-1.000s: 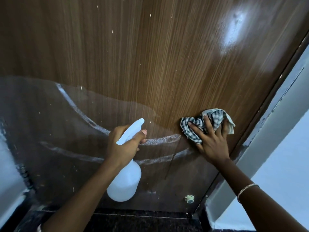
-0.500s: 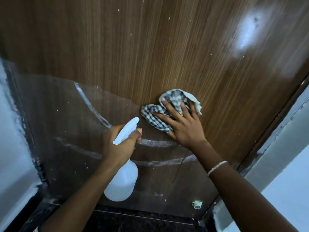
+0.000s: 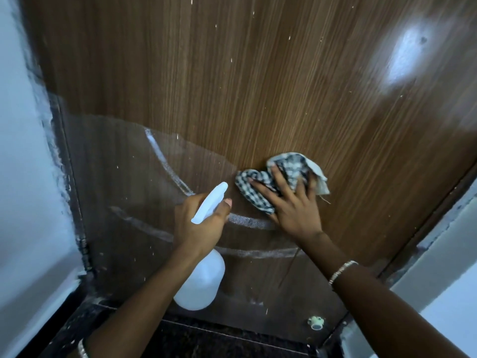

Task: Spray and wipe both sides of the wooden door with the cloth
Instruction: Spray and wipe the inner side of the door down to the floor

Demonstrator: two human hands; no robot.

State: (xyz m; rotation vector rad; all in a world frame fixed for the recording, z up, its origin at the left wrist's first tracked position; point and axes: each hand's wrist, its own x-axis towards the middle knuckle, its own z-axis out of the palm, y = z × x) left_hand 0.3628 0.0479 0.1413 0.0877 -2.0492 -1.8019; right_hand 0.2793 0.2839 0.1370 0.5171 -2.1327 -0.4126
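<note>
Item one, wooden door (image 3: pixel 258 86): brown vertical grain that fills the view, dry and flecked with pale specks on its far upper part, darker and wet on the near lower part, with pale foam arcs (image 3: pixel 247 253) curving across the wet zone. Item two, wall (image 3: pixel 23 177): pale, flanking the door on the left, with a matching strip at the right. Item three, floor (image 3: pixel 206 342): dark speckled stone at the near edge. Item four, spray bottle (image 3: pixel 198 282): white and translucent, hanging upright left of centre, nozzle aimed at the door. Item five, right hand (image 3: pixel 294 205): fingers straight and spread, pressing the cloth flat against the door. Item six, left hand (image 3: pixel 198 223): fingers wrapped round the bottle neck, one fingertip at the trigger. Item seven, cloth (image 3: pixel 284 174): checked, bunched, on the line where wet meets dry, right of centre. Item eight, bracelet (image 3: pixel 342 271): on the right wrist. Item nine, door stopper (image 3: pixel 315 322): small, pale, low on the door's right side. Step in hand, as judged: wiping this sprayed face. The next move likely calls for firm flat strokes down through the foam arcs. The door's other side is out of view.
</note>
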